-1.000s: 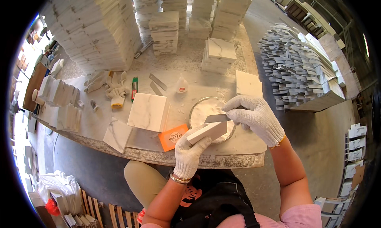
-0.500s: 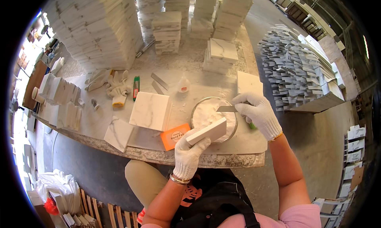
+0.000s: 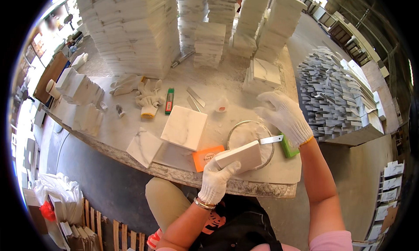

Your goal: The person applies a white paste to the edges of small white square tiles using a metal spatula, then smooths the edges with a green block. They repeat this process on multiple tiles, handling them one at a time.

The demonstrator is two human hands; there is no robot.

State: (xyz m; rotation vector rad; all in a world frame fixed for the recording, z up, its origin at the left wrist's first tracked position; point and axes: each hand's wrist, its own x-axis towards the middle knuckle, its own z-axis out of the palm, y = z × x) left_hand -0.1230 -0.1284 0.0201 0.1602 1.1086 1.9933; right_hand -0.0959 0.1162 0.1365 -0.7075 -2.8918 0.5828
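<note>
My left hand [image 3: 216, 179], in a white knit glove, grips a white marble tile [image 3: 239, 156] tilted over the near side of a round bowl [image 3: 273, 151] of white powder or paste. A flat metal blade [image 3: 271, 139] lies across the bowl's right rim, apart from my right hand. Gloved too, my right hand [image 3: 283, 115] hovers beyond the blade with its fingers apart and nothing in them. Below its wrist sits a green block [image 3: 289, 146]. An orange hand pad [image 3: 208, 157] lies left of the held tile, partly behind my left hand.
Stacked tiles [image 3: 184, 128] lie left of the bowl, with a small bottle [image 3: 221, 105], loose blades [image 3: 196, 97], a green case [image 3: 170, 101] and spare gloves [image 3: 149, 98] beyond. Tall tile stacks [image 3: 126, 32] line the table's back. A pallet of grey strips [image 3: 329, 94] stands right.
My right hand has let go of the blade, leaving it on the bowl's rim, and its fingers have spread. The left hand still holds the tile. The whole view has shifted.
</note>
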